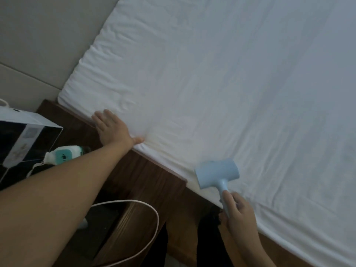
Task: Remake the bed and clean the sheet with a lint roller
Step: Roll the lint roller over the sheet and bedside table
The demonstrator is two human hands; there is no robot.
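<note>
Sheet [212,83]: 1, under 1 lint roller [216,173], 2 hands

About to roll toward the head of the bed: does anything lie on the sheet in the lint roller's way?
Only the left hand, which presses flat on the sheet near the bed's edge, up-sheet from the lint roller held by the right hand. The rest of the visible sheet carries nothing, only wrinkles.

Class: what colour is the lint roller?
Pale blue; the lint roller shows best in the head view.
</note>
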